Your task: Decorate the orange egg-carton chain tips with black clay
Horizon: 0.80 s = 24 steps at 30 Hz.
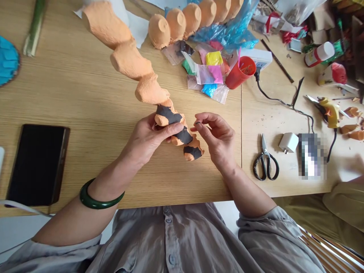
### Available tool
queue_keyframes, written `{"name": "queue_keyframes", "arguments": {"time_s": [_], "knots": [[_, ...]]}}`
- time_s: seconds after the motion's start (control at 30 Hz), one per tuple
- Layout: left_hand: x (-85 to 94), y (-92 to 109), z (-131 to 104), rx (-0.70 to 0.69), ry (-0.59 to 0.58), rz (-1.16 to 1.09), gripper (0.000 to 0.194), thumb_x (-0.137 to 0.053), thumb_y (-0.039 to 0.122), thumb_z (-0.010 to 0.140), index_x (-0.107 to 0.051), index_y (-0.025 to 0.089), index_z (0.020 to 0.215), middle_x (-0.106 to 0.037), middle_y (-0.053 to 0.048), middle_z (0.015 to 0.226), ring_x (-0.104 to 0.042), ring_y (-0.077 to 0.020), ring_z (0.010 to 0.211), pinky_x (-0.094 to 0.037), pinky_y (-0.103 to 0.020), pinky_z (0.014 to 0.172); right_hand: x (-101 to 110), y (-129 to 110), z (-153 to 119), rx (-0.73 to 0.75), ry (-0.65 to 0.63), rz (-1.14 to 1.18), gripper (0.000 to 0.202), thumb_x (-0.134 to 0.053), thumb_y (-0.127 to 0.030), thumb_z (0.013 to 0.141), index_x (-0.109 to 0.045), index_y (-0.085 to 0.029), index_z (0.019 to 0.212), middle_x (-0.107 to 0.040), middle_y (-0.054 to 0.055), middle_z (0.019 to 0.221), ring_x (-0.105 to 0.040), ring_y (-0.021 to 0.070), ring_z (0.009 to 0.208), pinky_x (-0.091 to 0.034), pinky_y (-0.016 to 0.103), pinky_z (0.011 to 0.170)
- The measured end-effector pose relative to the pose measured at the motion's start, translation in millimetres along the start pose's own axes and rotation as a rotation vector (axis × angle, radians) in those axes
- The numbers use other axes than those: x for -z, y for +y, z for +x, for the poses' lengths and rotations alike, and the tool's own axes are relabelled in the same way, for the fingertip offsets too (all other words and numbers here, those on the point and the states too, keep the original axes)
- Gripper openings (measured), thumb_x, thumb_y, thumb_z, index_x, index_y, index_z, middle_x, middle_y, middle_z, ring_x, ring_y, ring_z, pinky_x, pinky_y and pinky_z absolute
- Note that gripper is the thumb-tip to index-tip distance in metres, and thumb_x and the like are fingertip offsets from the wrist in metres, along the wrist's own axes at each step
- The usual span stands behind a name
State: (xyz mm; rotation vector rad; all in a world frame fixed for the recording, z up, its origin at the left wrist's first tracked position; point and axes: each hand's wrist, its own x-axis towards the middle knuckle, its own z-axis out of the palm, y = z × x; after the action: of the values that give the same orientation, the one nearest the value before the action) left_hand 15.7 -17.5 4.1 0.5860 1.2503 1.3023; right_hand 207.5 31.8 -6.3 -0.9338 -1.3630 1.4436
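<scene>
Craft workspace with scissors (pixel 265 152) and coloured packets (pixel 215 74)

Pale wood grain right across the desk (pixel 93 106), a dark seam (pixel 241 125) running to its near edge! Out left, a flat black device (pixel 36 163), a green stalk (pixel 34 28) beyond it. Up the middle, coloured packets (pixel 209 76) bunch beside a red cup (pixel 234 77), white power strip (pixel 263 57) just behind. And right: scissors (pixel 264 153), blades pointing away, a white charger (pixel 289 142) near them, yellow glue gun (pixel 331 112) farther out!
</scene>
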Motion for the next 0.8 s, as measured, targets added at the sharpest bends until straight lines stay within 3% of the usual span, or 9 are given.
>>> {"name": "queue_keyframes", "arguments": {"time_s": [0.2,0.37,0.67,0.8], "knots": [[-4.4,2.9,0.2,-0.038,0.049,0.067,0.047,-0.107,0.052,0.069,-0.084,0.019,0.094,-0.082,-0.003,0.100,-0.071,-0.0167,0.080,-0.053,-0.027,0.061,-2.1,-3.2,-2.9,-0.004,-0.009,-0.016,0.031,-0.092,-0.053,0.096,-0.080,-0.026,0.106,-0.079,0.001,0.105,-0.077,0.0152,0.093,-0.072,0.031,0.086],[-6.9,4.3,-2.4,-0.076,0.034,0.165,0.046,-0.103,0.056,0.074,-0.084,0.019,0.095,-0.081,-0.004,0.093,-0.067,-0.0155,0.072,-0.049,-0.027,0.056,-2.7,-8.3,-6.8,0.092,-0.039,-0.119,0.016,-0.086,-0.042,0.103,-0.082,-0.027,0.104,-0.081,0.001,0.103,-0.078,0.0183,0.097,-0.070,0.037,0.093],[-6.7,-0.1,-3.2,-0.104,0.021,0.241,0.046,-0.098,0.058,0.080,-0.082,0.021,0.101,-0.085,-0.007,0.106,-0.079,-0.0243,0.092,-0.063,-0.030,0.068,-6.2,-5.7,-11.6,0.138,-0.095,-0.294,0.013,-0.075,-0.035,0.108,-0.082,-0.024,0.106,-0.081,0.003,0.102,-0.077,0.0171,0.096,-0.069,0.036,0.088],[-6.3,-3.1,-2.6,-0.134,0.045,0.257,0.039,-0.095,0.052,0.084,-0.082,0.020,0.101,-0.084,-0.005,0.101,-0.076,-0.0213,0.086,-0.061,-0.029,0.069,-5.3,-3.4,-11.0,0.322,-0.091,-0.402,0.010,-0.072,-0.026,0.110,-0.083,-0.024,0.110,-0.081,0.004,0.102,-0.075,0.0167,0.092,-0.068,0.035,0.083]]}}
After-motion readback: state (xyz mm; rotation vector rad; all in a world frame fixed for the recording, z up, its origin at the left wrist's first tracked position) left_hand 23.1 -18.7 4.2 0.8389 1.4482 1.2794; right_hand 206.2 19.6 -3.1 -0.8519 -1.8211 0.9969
